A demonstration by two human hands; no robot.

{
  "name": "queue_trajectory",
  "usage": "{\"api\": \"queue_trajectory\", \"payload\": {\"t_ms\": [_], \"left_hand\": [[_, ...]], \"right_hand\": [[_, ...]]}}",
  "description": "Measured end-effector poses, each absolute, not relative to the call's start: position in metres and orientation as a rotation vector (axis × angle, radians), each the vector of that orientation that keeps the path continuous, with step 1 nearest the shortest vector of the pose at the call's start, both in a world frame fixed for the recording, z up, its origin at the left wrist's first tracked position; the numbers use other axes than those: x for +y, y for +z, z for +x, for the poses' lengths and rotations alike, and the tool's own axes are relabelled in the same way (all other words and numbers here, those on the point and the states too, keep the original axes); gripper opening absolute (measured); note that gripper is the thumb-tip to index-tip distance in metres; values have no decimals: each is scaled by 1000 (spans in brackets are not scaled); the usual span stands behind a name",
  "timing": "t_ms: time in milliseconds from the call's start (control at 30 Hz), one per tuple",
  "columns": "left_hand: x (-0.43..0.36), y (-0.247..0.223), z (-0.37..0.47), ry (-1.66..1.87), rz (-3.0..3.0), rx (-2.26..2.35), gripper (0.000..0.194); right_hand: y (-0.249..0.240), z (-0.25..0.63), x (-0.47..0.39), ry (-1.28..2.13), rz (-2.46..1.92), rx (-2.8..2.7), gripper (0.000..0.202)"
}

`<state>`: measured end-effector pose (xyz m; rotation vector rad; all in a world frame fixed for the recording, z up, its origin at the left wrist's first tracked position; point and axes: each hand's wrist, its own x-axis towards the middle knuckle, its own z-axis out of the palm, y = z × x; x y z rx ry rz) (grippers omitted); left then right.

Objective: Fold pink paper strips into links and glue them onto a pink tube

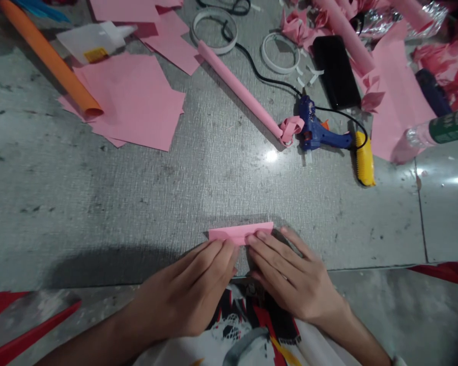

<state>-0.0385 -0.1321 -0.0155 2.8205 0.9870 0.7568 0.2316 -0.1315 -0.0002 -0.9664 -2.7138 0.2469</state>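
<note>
A narrow strip of folded pink paper (240, 233) lies near the table's front edge, its long side running left to right. My left hand (200, 282) has its fingers together and pressed on the strip's left half, gripping its lower edge. On the right half, the fingertips of my right hand (295, 272) press the same edge, with the little finger stretched out beyond the paper. Both thumbs are mostly hidden under the fingers.
Pink paper sheets (133, 101), a glue bottle (95, 40) and an orange roll (53, 58) lie at the back left. Toward the right are a pink paper tube (240, 89), blue glue gun (320, 132), yellow cutter (364, 160), phone (336, 71) and clear bottle (438, 129).
</note>
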Motion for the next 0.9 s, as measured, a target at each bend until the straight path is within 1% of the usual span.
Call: {"api": "queue_trajectory", "payload": {"t_ms": [133, 433, 633, 767, 900], "left_hand": [[-132, -15, -39, 764, 2815, 1008, 24], [-130, -12, -39, 734, 2816, 997, 30], [-141, -21, -42, 733, 2815, 997, 32], [-151, -25, -46, 683, 2839, 1019, 39], [-155, -19, -52, 645, 2840, 1051, 44]], "right_hand": [[-1, 235, -132, 277, -990, -2721, 44], [2, 235, -129, 358, -1017, -2685, 45], [5, 231, -130, 390, -1079, -2661, 46], [7, 228, -132, 415, -1125, -2634, 44], [9, 229, -134, 427, -1154, -2616, 43]]}}
